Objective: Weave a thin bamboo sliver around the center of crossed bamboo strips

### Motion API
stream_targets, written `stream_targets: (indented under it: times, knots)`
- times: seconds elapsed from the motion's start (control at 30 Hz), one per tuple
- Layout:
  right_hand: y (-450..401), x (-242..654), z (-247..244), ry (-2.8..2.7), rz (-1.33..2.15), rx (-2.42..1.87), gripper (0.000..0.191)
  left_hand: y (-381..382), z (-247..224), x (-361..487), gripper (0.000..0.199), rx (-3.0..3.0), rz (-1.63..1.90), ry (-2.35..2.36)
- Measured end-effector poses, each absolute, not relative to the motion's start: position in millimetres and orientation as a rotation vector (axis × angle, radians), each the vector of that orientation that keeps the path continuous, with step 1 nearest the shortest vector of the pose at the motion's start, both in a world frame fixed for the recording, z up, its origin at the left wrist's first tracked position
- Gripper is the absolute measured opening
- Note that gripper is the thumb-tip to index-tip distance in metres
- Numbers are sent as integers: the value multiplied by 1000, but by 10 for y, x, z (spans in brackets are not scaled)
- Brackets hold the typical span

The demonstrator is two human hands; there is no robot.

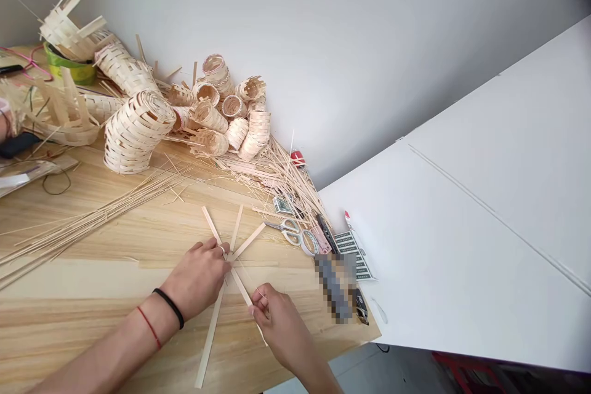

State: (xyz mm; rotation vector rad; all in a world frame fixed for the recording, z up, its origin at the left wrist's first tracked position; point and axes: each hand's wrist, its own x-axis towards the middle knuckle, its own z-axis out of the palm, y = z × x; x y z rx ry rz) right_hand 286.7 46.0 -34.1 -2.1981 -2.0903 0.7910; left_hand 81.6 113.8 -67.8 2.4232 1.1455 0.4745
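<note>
Crossed bamboo strips (pixel 210 335) held by left hand (pixel 196 277), right hand (pixel 279 326); card (pixel 353 253) print illegible.

Blurred: pixelated object (pixel 335 286) at table's edge, kind unreadable
Hidden: crossing of bamboo strips (pixel 248 241) under left hand (pixel 196 277)
Cut off: red frame (pixel 466 369), bottom edge
Too small: printed card (pixel 351 252), text

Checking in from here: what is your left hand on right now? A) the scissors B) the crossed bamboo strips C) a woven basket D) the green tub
B: the left hand presses on the crossed bamboo strips where they meet, on the wooden table, with the scissors lying apart from it.
</note>
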Motion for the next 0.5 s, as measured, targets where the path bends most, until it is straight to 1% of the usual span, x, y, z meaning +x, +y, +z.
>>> stream_targets:
  times: [0.27,0.37,0.5]
  knots:
    - [567,3055,-148,-1849,1352,-1976,14,1143,-698,823,24,2431,464,1157]
    - [580,3159,-147,-1678,1584,-1874,29,1136,-695,827,24,2431,458,1158]
    - [526,3307,-254,-1348,1770,-1732,46,1130,-686,822,23,2429,460,1166]
